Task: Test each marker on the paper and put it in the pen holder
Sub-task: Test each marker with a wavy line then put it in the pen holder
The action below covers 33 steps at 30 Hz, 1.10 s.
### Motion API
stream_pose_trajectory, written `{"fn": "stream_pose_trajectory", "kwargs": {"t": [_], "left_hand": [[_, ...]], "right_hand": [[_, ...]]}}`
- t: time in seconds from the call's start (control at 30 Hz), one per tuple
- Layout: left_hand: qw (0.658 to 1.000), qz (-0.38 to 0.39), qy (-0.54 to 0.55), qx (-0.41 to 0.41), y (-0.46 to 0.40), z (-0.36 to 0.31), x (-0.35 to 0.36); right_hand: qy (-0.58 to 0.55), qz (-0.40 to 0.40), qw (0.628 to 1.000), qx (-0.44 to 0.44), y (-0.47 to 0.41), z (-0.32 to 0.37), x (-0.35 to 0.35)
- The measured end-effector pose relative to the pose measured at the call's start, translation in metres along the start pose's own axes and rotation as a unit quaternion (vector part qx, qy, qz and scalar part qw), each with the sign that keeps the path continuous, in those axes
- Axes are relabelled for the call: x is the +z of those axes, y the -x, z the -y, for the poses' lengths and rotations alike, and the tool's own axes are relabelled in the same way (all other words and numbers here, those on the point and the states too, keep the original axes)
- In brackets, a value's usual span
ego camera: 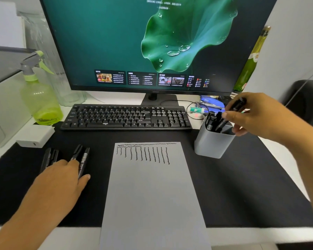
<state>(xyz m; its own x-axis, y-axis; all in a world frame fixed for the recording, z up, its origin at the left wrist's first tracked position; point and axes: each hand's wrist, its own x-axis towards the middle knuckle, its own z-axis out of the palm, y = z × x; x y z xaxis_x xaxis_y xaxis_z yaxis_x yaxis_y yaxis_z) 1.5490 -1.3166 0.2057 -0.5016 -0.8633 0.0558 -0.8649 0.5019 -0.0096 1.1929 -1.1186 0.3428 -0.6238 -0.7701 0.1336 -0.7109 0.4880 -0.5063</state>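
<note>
Gripping a black marker (pixel 231 112) between thumb and curled fingers, the right hand (pixel 257 116) holds it tilted over the pen holder (pixel 211 143), with the marker's lower end inside the holder's open top. The pen holder is a grey, square-sided cup standing on the black desk mat (pixel 242 177) toward the right edge of the desk (pixel 287 159), just beside the upper right corner of the paper (pixel 152 195). Several more black markers (pixel 210 120) already stand in the holder, leaning toward its left side. The paper lies lengthwise at the middle of the mat, its near end reaching past the front edge of the desk; wavy horizontal lines run along its far edge, and a row of short wavy vertical strokes (pixel 143 154) sits just below them. The left hand (pixel 61 181) rests palm down on the mat to the left of the paper, fingers extended and relaxed, its fingertips lying on a pair of loose markers (pixel 80 153); it grasps nothing. A second group of loose markers (pixel 50 156) lies just to the left, near the left edge of the mat, partly covered by the hand. A black keyboard (pixel 125 117) sits beyond the paper, with a monitor (pixel 152 42) behind it at the rear edge of the desk. A green spray bottle (pixel 40 100) stands near the rear left corner, and a white block (pixel 35 136) lies in front of it, touching the mat's left corner.
</note>
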Motion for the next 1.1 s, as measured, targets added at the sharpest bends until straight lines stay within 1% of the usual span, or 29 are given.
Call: {"fn": "stream_pose_trajectory", "kwargs": {"t": [0.13,0.23,0.33,0.43,0.5,0.6,0.7,0.73,0.77,0.8,0.83,0.87,0.9,0.93,0.97,1.03,1.1], "left_hand": [[0.999,0.032,-0.001,0.011,-0.001,-0.005,-0.006],[0.999,0.035,-0.002,0.012,0.000,-0.007,-0.008],[0.999,0.032,0.008,0.010,0.001,-0.008,-0.009],[1.000,0.020,0.024,0.003,0.002,-0.008,-0.009],[0.999,-0.003,0.040,-0.001,0.003,-0.007,-0.009],[0.996,-0.036,0.080,0.002,0.003,-0.005,-0.007],[0.985,-0.083,0.149,0.039,0.008,-0.009,-0.010],[0.978,-0.089,0.182,0.058,0.010,-0.012,-0.013],[0.969,-0.089,0.218,0.079,0.013,-0.016,-0.016],[0.959,-0.084,0.252,0.101,0.016,-0.021,-0.020],[0.949,-0.077,0.279,0.125,0.019,-0.026,-0.022],[0.940,-0.066,0.302,0.146,0.021,-0.031,-0.024],[0.928,-0.051,0.327,0.169,0.022,-0.037,-0.025],[0.916,-0.037,0.350,0.192,0.023,-0.043,-0.026],[0.904,-0.027,0.367,0.216,0.025,-0.048,-0.027],[0.889,-0.019,0.379,0.257,0.027,-0.058,-0.029],[0.874,-0.008,0.384,0.297,0.027,-0.064,-0.031]], "right_hand": [[0.060,0.000,0.998,-0.008,-0.004,0.001,0.010],[0.087,0.017,0.996,-0.005,-0.005,-0.004,0.021],[0.128,-0.011,0.992,-0.010,-0.004,-0.012,0.028],[0.122,-0.040,0.991,-0.026,-0.001,-0.021,0.032],[0.126,-0.088,0.987,-0.039,0.003,-0.026,0.035],[0.105,-0.191,0.974,-0.064,0.014,-0.025,0.041],[0.008,-0.267,0.957,-0.110,0.041,-0.010,0.053],[-0.032,-0.264,0.956,-0.122,0.053,-0.002,0.061],[-0.075,-0.233,0.962,-0.125,0.066,0.006,0.070],[-0.127,-0.172,0.970,-0.117,0.077,0.015,0.082],[-0.187,-0.091,0.974,-0.095,0.087,0.024,0.095],[-0.254,-0.003,0.965,-0.060,0.095,0.034,0.107],[-0.317,0.079,0.945,-0.018,0.101,0.041,0.119],[-0.371,0.148,0.916,0.026,0.105,0.048,0.129],[-0.415,0.196,0.886,0.062,0.106,0.053,0.138],[-0.483,0.239,0.837,0.097,0.106,0.062,0.150],[-0.540,0.249,0.797,0.104,0.104,0.069,0.156]]}}
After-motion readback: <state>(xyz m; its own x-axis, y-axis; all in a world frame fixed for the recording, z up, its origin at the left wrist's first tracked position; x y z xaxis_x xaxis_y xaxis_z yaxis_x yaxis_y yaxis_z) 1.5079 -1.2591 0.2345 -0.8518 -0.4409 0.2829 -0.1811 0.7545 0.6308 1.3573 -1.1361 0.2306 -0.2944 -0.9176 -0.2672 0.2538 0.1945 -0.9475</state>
